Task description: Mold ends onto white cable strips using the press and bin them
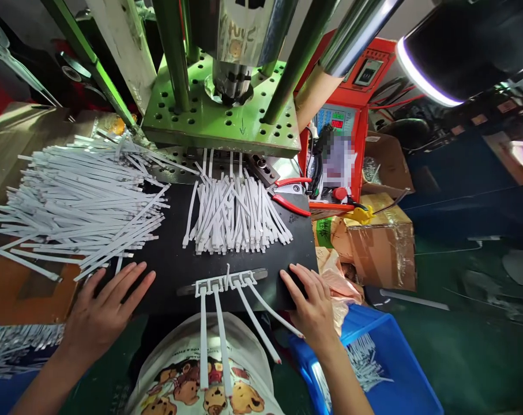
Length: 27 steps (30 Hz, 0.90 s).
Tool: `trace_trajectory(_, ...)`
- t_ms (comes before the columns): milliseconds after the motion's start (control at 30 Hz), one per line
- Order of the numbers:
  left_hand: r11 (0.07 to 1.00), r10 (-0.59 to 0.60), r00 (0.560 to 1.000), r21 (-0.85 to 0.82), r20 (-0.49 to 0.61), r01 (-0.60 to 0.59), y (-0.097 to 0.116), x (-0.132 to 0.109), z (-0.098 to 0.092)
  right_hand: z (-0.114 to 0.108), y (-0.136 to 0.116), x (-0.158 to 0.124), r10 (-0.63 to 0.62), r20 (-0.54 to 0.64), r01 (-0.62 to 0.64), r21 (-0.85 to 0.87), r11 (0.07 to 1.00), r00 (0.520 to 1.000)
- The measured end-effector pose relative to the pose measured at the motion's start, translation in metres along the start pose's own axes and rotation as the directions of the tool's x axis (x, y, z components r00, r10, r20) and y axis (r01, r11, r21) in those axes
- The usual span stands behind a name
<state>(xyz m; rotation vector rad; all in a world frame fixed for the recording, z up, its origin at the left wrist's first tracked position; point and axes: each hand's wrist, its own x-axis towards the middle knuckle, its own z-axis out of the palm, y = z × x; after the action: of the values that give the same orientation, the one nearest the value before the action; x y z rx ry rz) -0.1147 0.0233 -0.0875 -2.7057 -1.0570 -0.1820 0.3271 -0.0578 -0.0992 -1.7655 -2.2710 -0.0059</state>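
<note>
My left hand (103, 311) lies flat, fingers spread, on the near left edge of a black work plate (175, 262), holding nothing. At the plate's near right corner my right hand (309, 300) rests with fingers stretched out, also empty. Between the hands sits a moulded bar (224, 281) joining several white flat cables (213, 340) that hang over the plate's edge toward me. A pile of white cable pieces (237, 216) lies in the middle of the plate. A larger heap of long white strips (77, 199) covers the table to the left.
A green perforated press plate (226, 118) with steel columns stands behind the black plate. Red-handled cutters (289, 199) lie at the right. An orange control box (350, 109), taped cardboard boxes (380, 245) and a blue bin (386, 369) with cables stand right.
</note>
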Motion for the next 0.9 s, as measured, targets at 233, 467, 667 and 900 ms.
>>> trace_trajectory(233,0.989,-0.049,0.999,-0.137,-0.01,0.047,0.018,0.018,-0.016,-0.02,-0.017,0.015,0.012,0.034,-0.018,0.195,0.981,0.999)
trace_trajectory(467,0.898,-0.03,1.0,-0.44,0.004,0.029,0.049,0.067,-0.012,-0.018,-0.037,0.075,-0.136,-0.032,0.133,0.513,0.848,0.99)
trace_trajectory(667,0.773,0.056,0.995,-0.635,0.078,0.006,0.038,0.083,-0.003,-0.019,-0.027,0.143,-0.366,0.081,0.231,0.646,0.728,0.927)
trace_trajectory(900,0.841,-0.001,0.998,-0.54,0.057,0.032,0.042,0.083,-0.014,-0.024,-0.061,0.23,-0.083,-0.235,0.204,0.555,0.806,0.968)
